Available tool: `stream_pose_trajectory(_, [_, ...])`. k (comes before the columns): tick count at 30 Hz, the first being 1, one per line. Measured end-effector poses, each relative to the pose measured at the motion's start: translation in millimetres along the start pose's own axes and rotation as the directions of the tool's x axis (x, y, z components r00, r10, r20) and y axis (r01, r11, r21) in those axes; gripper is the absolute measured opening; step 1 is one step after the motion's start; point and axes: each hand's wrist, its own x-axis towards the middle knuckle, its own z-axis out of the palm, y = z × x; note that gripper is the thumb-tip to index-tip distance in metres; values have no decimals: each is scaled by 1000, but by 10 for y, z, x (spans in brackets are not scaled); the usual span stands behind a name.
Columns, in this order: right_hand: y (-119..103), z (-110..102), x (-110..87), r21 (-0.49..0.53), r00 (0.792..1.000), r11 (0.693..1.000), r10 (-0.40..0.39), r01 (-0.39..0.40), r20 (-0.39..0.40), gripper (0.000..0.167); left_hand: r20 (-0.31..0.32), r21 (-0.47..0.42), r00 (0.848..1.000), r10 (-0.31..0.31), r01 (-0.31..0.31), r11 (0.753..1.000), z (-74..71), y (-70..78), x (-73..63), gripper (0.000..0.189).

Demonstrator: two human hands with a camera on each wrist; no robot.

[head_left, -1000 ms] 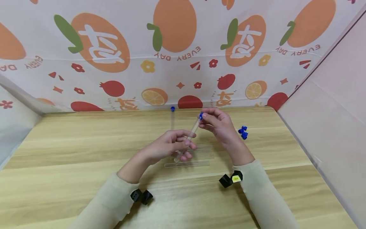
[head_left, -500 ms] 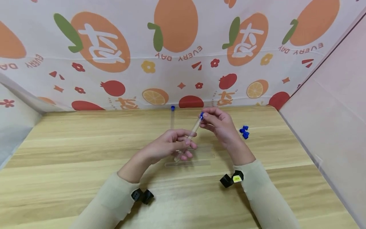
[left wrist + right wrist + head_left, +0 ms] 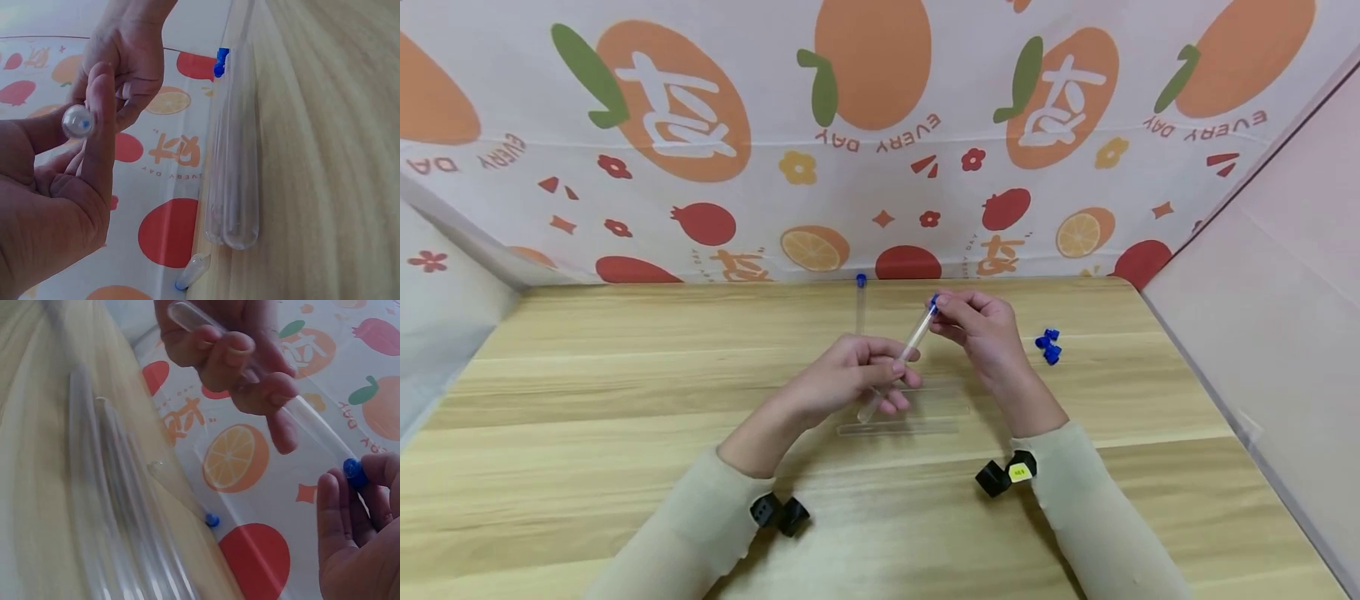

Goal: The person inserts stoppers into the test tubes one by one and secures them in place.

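Observation:
A clear test tube slants above the table, its round end low and its mouth up to the right. My left hand holds it around the middle between thumb and fingers. At the mouth sits a blue cap, which my right hand pinches between thumb and fingertips. In the left wrist view the tube's round end faces the camera. Below the hands several uncapped clear tubes lie side by side on the table, partly hidden by the left hand.
Another test tube with a blue cap lies at the table's back edge, pointing away. Several loose blue caps are clustered right of the right hand. A fruit-print cloth hangs behind the wooden table.
Both hands keep hold of the tube and cap in nearly the same place. The right hand's fingers have shifted slightly around the cap. The head view has moved a little.

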Motion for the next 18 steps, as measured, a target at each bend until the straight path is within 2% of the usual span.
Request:
stream_pose_trajectory(7, [45,41,-25,24,999,999,-20,21,-41,13,-58,-28,998,8,-10,1000,55,-15,22,29])
stream_pose_trajectory(18, [139,73,1,28,998,997,-69,69,-16,15,-128,-90,990,-53,42,995,75,-51,50,26])
